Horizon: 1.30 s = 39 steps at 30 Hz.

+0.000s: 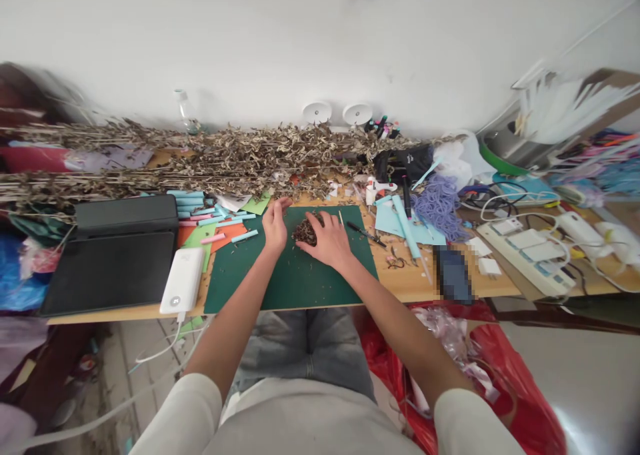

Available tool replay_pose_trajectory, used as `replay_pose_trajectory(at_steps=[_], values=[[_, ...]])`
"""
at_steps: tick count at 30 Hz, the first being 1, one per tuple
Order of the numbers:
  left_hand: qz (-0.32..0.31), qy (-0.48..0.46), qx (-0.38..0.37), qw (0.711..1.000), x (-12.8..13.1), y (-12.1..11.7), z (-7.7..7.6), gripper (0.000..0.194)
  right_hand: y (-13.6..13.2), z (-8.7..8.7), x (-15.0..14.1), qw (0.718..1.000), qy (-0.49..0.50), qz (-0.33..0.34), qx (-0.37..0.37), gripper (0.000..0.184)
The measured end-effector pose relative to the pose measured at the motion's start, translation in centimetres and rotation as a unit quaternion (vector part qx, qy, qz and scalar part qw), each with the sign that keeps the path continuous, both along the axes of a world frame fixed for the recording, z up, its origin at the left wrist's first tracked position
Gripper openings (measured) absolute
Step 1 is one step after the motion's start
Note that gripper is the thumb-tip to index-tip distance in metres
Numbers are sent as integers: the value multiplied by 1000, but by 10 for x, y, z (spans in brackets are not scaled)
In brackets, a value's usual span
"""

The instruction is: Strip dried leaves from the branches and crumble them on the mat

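A small heap of dark brown dried plant bits (303,231) lies on the green cutting mat (280,285). My right hand (329,239) curves over the heap from the right, thumb on the near side and fingers on the far side, gripping its edge. To the left of the heap, my left hand (275,226) is raised on edge, fingers loosely bent and holding nothing visible. It is apart from the heap. A few crumbs are scattered over the mat. A black pen (366,233) rests across the mat's right edge.
Long dried stalks (260,152) line the back. On the left are a black tablet case (115,262), a white power bank (183,278) and blue paper rolls (189,202). Rightward lie a glue gun (379,188), purple cord (440,205), a blurred phone (453,274) and a power strip (527,258).
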<state>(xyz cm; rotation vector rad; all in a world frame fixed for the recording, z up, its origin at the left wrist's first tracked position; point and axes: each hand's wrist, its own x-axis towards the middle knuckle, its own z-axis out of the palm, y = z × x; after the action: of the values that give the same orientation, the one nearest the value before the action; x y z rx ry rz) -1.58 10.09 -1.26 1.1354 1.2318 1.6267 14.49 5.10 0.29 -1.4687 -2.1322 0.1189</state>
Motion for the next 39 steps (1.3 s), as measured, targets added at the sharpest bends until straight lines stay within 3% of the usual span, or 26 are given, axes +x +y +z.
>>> replay_pose_trajectory(at_steps=[2, 6, 10, 16, 19, 24, 28, 32, 35, 39], values=[[9, 47, 22, 999, -2, -9, 6, 47, 8, -1, -8, 997, -76, 8, 9, 72], [-19, 136, 30, 990, -8, -28, 16, 47, 31, -9, -13, 992, -122, 37, -6, 39], [-51, 206, 27, 977, -12, -37, 21, 45, 43, -12, -5, 995, -83, 46, 5, 38], [-34, 245, 37, 968, -6, -37, 22, 44, 46, -2, 0, 998, -42, 35, 17, 47], [-30, 249, 49, 967, -4, -36, 25, 42, 50, 7, 2, 999, -7, 30, 22, 44], [-19, 229, 37, 973, -6, -34, 30, 38, 62, 33, 10, 990, 128, -41, 38, 47], [-25, 170, 21, 985, -1, -36, 31, 36, 65, 42, 12, 984, 171, -46, 30, 46], [-62, -33, -63, 996, 11, -36, 37, 39, 54, 43, 8, 984, 161, -58, 48, 45], [-133, -146, -154, 968, 17, -32, 51, 52, 40, 45, 0, 994, 94, -13, 52, 40], [-236, -243, -250, 907, 28, -32, 70, 59, 15, 47, -17, 997, 42, 39, 52, 34]])
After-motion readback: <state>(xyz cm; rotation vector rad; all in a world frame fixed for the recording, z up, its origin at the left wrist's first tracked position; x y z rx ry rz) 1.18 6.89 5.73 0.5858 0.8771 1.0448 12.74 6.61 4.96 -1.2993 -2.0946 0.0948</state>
